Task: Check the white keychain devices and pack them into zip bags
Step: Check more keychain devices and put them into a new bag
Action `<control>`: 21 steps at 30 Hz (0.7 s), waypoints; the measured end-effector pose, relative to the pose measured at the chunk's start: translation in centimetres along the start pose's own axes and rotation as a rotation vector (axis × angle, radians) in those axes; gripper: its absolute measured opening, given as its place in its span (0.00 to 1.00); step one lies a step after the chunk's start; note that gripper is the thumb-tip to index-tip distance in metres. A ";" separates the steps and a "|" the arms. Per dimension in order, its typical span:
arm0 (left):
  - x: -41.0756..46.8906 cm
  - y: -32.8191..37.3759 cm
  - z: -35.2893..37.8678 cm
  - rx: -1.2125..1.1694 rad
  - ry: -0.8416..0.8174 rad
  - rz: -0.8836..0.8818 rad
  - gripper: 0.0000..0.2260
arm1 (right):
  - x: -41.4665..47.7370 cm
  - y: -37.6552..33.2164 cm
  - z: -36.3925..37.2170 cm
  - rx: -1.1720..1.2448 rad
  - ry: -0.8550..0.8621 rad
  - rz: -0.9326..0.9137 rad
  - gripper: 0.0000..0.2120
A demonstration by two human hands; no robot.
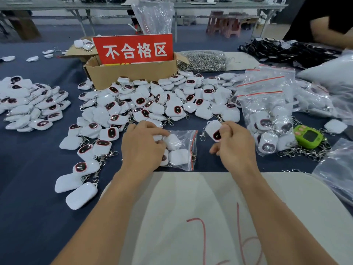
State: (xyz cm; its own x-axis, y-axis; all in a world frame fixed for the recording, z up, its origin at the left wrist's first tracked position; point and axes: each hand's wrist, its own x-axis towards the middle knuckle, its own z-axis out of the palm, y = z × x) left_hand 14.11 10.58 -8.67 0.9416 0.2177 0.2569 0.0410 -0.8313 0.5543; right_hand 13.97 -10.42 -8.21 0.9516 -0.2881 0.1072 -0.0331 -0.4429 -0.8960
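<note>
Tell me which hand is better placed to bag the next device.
Right: the right hand pinches a white device beside the red-striped mouth of the zip bag; the left hand holds it.

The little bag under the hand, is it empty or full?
Not empty: several white keychain devices show through the clear zip bag, which the left hand grips. Whether full, cannot tell.

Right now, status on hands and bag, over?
Left hand grips the bag, packed devices inside. Right hand grips one device, right of the bag mouth. Nothing between them.
</note>
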 end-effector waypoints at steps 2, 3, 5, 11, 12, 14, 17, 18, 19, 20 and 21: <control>-0.2 0.0 0.3 -0.002 0.026 0.027 0.13 | 0.4 0.0 -0.1 0.176 -0.012 0.080 0.11; -0.2 -0.1 0.3 0.005 0.030 0.043 0.13 | 0.6 0.1 -0.2 0.226 -0.011 0.117 0.07; -0.1 0.0 0.2 0.014 0.023 0.055 0.14 | 1.1 0.2 -0.5 0.231 -0.007 0.160 0.02; -1.7 2.4 0.4 -0.173 0.123 0.269 0.18 | 0.6 -0.6 -0.7 0.461 -0.092 0.109 0.05; -2.1 3.0 0.5 -0.250 0.111 0.294 0.18 | 0.3 -0.8 -0.7 0.487 -0.131 0.065 0.08; -2.8 3.9 0.9 -0.369 0.061 0.304 0.18 | -0.1 -1.4 -0.5 0.528 -0.215 -0.018 0.11; -3.2 4.3 1.2 -0.509 0.051 0.255 0.15 | -0.8 -2.0 -0.2 0.609 -0.340 -0.083 0.12; -3.2 4.4 1.2 -0.547 0.065 0.229 0.15 | -0.8 -2.1 -0.2 0.633 -0.366 -0.091 0.13; -3.1 4.5 1.1 -0.595 0.066 0.201 0.14 | -0.8 -2.2 -0.2 0.655 -0.388 -0.098 0.13; -3.1 4.5 1.1 -0.655 0.052 0.175 0.13 | -0.8 -2.2 -0.2 0.662 -0.398 -0.098 0.13; -3.0 4.6 1.1 -0.723 0.032 0.145 0.13 | -0.8 -2.2 -0.1 0.647 -0.386 -0.089 0.12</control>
State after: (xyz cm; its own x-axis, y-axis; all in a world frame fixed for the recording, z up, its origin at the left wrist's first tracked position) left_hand 11.84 5.54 -7.74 0.9102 0.1553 0.3840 -0.3240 -0.3106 0.8936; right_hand 13.21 -9.29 -6.28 0.9856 0.0960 0.1391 0.1215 0.1698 -0.9780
